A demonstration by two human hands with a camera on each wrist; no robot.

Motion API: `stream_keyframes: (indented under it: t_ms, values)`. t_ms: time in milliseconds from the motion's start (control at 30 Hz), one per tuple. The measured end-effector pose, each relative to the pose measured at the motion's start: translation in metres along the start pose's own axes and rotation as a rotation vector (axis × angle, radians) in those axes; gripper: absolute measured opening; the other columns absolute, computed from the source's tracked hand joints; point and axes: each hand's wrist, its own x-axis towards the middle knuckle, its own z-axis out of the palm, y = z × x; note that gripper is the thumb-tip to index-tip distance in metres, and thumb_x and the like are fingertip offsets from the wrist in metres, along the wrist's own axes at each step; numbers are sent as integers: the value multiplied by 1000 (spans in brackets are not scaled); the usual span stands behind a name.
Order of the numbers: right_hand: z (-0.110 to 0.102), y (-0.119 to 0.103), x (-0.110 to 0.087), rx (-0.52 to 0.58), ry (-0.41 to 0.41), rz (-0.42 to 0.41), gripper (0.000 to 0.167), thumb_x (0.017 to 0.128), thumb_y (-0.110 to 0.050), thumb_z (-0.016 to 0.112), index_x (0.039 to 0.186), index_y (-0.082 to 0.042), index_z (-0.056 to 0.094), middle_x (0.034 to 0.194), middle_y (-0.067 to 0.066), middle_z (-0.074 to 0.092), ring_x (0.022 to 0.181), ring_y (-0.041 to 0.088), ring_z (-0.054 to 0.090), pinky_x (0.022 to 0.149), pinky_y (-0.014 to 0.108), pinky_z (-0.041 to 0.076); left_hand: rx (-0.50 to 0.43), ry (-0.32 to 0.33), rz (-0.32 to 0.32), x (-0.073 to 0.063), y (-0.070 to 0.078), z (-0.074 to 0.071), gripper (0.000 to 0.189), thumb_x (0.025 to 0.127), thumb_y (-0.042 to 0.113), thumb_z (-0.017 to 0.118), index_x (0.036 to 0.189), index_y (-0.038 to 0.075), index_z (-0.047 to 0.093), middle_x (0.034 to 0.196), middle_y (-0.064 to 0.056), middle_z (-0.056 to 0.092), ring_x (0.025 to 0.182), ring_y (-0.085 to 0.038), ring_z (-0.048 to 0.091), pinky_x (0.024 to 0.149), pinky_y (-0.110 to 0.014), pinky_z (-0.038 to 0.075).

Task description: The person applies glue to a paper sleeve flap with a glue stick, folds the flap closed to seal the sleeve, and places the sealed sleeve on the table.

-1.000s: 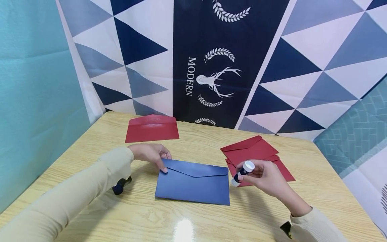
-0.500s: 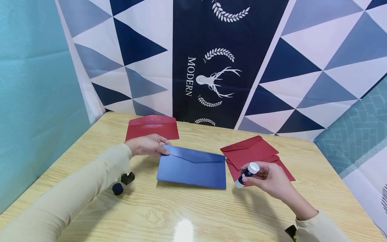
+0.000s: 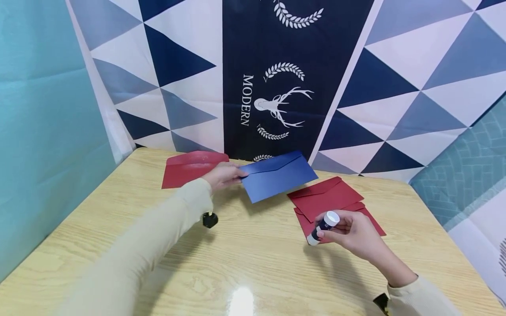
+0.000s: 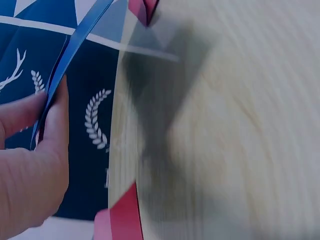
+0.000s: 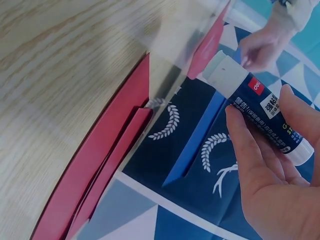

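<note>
My left hand pinches a blue envelope by its left corner, thumb and fingers on either side. The envelope is held tilted above the back of the table, flap side facing me, its shadow beneath. In the left wrist view the blue envelope shows almost edge-on between thumb and fingers. My right hand holds a glue stick with a navy label and white ends, above the table at the right. The right wrist view shows the glue stick resting between thumb and fingers.
One red envelope lies at the back left, flap raised, partly behind my left hand. Two overlapping red envelopes lie at the right, near the right hand. Behind the wooden table hangs a patterned cloth.
My left hand has lifted the blue envelope off the table and carried it back and right, turning it. The left forearm now covers the small dark blue round object. The right hand has barely moved.
</note>
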Motion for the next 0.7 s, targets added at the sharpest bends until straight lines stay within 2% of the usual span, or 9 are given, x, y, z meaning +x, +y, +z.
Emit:
stream_keyframes:
  t_ms: [100, 167, 233, 333, 467, 567, 633, 700]
  values:
    - [2, 0, 0, 6, -3, 7, 34, 77, -11, 78, 108, -1, 67, 99, 17, 72, 76, 2, 69, 69, 20, 58, -16, 35, 18, 14, 0, 11, 47, 90, -2, 59, 136, 1, 51, 68, 5, 60, 55, -4, 53, 55, -15, 45]
    - [3, 0, 0, 6, -6, 13, 34, 77, -11, 78, 108, -1, 67, 99, 17, 72, 76, 2, 69, 69, 20, 58, -5, 60, 17, 30, -5, 14, 47, 89, -1, 61, 135, 3, 53, 70, 5, 62, 54, -4, 53, 53, -15, 43]
    - [3, 0, 0, 2, -4, 18, 34, 77, -11, 78, 108, -1, 67, 99, 17, 72, 76, 2, 69, 69, 20, 58, -4, 69, 18, 40, -9, 16, 46, 87, 2, 65, 132, 5, 55, 75, 2, 66, 57, -6, 56, 53, -16, 45]
    - [3, 0, 0, -7, -1, 17, 34, 77, -11, 78, 108, -1, 67, 100, 17, 72, 76, 3, 69, 69, 20, 58, -22, 30, 40, 93, -29, 3, 42, 78, 5, 76, 118, 8, 62, 81, -3, 71, 65, -9, 64, 56, -19, 51]
    - [3, 0, 1, -20, 2, 16, 34, 77, -12, 78, 108, -2, 68, 100, 17, 72, 76, 3, 69, 69, 19, 58, -44, 59, 40, 125, -43, -4, 40, 78, 5, 77, 115, 9, 65, 101, -8, 72, 86, -16, 69, 77, -28, 58]
    - [3, 0, 2, -23, 0, 18, 34, 78, -12, 78, 108, -2, 68, 100, 17, 72, 76, 3, 69, 69, 20, 58, -63, 182, 1, 92, -29, 11, 43, 86, 1, 67, 128, 3, 58, 126, -12, 64, 111, -21, 65, 98, -34, 52]
    - [2, 0, 3, -32, 1, 14, 34, 77, -12, 78, 108, -2, 68, 100, 17, 72, 76, 3, 70, 69, 19, 58, -85, 239, 3, 75, -22, 19, 44, 89, 0, 63, 132, -3, 53, 133, -16, 59, 119, -23, 61, 103, -35, 49]
    - [2, 1, 4, -37, 1, 10, 33, 77, -12, 78, 107, -2, 68, 99, 17, 72, 77, 3, 70, 69, 19, 58, -77, 293, 2, 69, -20, 24, 48, 90, 3, 63, 135, -4, 48, 137, -18, 55, 126, -25, 56, 107, -36, 45]
